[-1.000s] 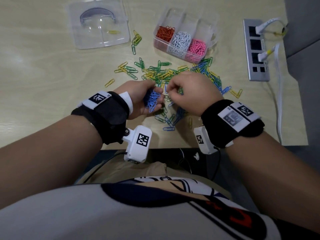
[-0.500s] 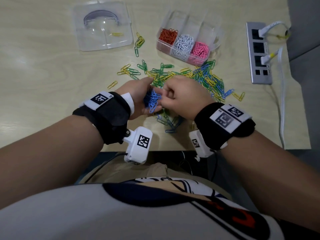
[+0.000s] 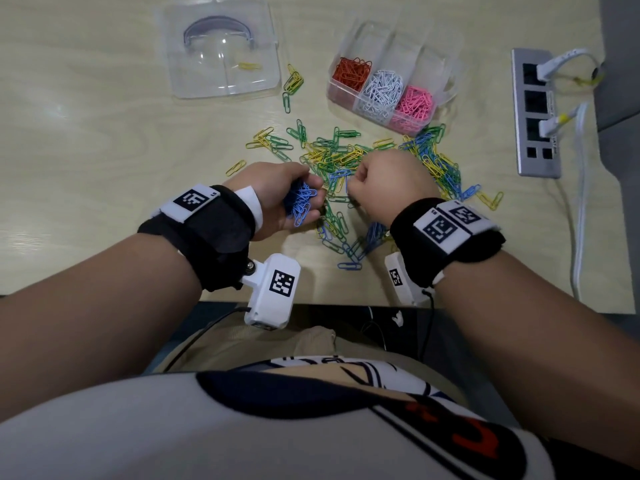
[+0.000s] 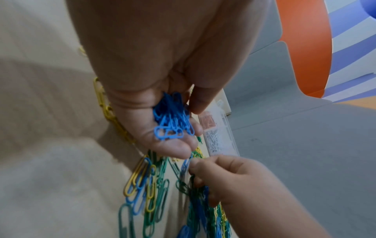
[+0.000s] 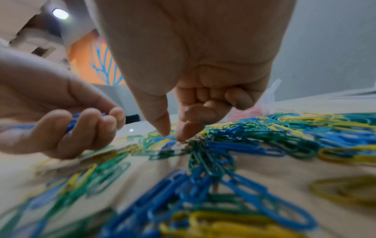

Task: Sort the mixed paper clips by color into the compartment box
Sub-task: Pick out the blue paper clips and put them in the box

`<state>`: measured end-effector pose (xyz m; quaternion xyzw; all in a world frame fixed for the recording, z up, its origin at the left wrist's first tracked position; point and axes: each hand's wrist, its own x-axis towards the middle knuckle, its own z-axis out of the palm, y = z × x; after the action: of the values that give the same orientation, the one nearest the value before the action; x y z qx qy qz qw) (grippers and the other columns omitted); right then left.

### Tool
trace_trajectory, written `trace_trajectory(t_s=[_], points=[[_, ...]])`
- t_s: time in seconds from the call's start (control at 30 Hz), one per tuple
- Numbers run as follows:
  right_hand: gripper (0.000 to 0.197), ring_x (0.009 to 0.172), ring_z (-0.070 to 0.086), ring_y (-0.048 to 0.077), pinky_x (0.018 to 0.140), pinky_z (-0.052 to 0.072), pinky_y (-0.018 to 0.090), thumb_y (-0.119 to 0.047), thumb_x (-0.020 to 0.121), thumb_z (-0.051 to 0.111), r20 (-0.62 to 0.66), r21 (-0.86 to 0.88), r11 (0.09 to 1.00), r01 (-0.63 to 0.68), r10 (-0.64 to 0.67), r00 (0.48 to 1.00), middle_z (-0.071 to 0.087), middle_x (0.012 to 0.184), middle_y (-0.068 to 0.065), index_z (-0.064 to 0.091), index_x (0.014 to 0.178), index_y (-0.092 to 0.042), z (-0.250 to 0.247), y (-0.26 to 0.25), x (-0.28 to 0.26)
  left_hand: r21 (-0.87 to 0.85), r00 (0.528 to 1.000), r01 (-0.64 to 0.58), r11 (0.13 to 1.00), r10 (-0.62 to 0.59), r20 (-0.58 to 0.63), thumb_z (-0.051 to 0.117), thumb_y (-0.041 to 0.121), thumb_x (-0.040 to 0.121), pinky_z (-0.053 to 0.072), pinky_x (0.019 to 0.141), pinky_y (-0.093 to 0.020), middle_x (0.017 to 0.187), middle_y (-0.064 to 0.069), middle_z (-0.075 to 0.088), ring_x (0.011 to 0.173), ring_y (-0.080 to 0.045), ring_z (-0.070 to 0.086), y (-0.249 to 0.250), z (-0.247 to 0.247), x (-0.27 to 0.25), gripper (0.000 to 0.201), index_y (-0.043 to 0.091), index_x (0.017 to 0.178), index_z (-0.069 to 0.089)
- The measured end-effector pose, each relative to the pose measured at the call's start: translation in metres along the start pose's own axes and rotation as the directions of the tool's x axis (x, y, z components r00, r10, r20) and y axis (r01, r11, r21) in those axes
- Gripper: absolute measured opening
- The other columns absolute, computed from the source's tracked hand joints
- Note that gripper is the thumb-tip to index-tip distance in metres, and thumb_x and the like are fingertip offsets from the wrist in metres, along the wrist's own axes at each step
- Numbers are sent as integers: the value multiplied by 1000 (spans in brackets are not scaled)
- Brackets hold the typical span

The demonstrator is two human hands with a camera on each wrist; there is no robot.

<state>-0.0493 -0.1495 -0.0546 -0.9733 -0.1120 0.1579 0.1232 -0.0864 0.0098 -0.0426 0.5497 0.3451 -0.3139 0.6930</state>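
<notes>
**Blue clip right under my right fingertips, stash hand just to the left**

My left hand point(image 3: 277, 199) is cupped around a bunch of blue clips point(image 3: 301, 202), fingers curled to keep them in. My right hand point(image 3: 384, 181) is down on the mixed pile point(image 3: 346, 157) on the desk point(image 3: 104, 133), thumb and index closing on a single blue clip point(image 4: 186, 165). It looks pinched, but it's blurry enough that I wouldn't swear it's off the desk yet.

What matters here: that clip sits directly below my right fingertips point(image 5: 180, 135), its long axis running roughly toward my left palm, which hangs just beside it. So I reckon it's a short hop leftward to drop it in.

The compartment box point(image 3: 446, 95) is well beyond the pile, with red, white and pink already filled. Blue, green and yellow still need sorting.
</notes>
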Motion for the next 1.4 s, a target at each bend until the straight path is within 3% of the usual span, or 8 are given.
trace_trajectory(t_s=[0.1,0.27,0.5,0.6,0.7,0.9,1.23,1.4], points=[[21,87,62,31,73,48,33,-29,91,54,60,-121,992,23,-16,998,67,92,8,69,94,-14,4,-7,0,7,1000,-3,1000,4,-9,38,27,103,55,57,-21,58,-2,59,51,-10,57,0,-1,-1,33,13,79,56],[15,74,50,29,67,38,32,-28,86,56,92,-125,992,-5,16,996,51,75,4,59,80,-15,2,-13,-4,22,999,-1,1000,1,-32,38,28,102,55,57,-22,58,-3,59,55,-12,57,-1,3,-1,36,11,78,58],[4,78,55,14,74,48,34,-26,75,65,65,262,944,202,-226,972,61,73,-8,63,72,-24,-11,-30,-15,-17,997,-14,1000,13,-78,48,25,100,57,54,-29,71,-6,62,63,-17,60,0,7,-1,25,8,87,60],[6,79,56,12,75,46,31,-26,82,62,26,299,937,183,-200,980,60,76,-8,64,77,-26,-8,-28,-12,-32,998,-6,999,4,-59,47,24,100,56,49,-24,72,-6,62,60,-14,60,0,5,-1,23,8,91,60],[11,91,57,21,77,43,32,-27,89,56,-56,129,982,140,-134,989,58,92,-2,66,89,-22,-3,-15,-1,-41,999,10,999,-12,-32,39,27,103,55,52,-20,63,-3,59,53,-10,58,-1,0,-1,33,11,81,58],[21,101,60,31,84,42,38,-28,93,52,31,-178,969,171,-168,985,59,111,7,65,107,-18,5,-15,9,-52,999,17,998,-18,-27,37,27,103,54,53,-20,64,-4,58,53,-11,57,-3,-6,-4,35,11,80,57],[2,91,58,23,87,46,44,-28,86,56,-68,81,985,149,-144,987,59,90,-6,58,85,-28,-15,-12,-4,-35,999,3,999,-4,-35,39,31,102,57,55,-23,64,-6,61,57,-14,60,-1,-5,-2,38,8,82,62],[7,85,61,11,80,48,33,-33,85,67,-37,322,923,209,-208,977,68,84,-9,69,87,-27,-16,-23,-13,-91,998,-8,996,3,-57,42,32,101,56,50,-25,70,-5,60,61,-14,62,1,2,-2,31,10,85,57]])
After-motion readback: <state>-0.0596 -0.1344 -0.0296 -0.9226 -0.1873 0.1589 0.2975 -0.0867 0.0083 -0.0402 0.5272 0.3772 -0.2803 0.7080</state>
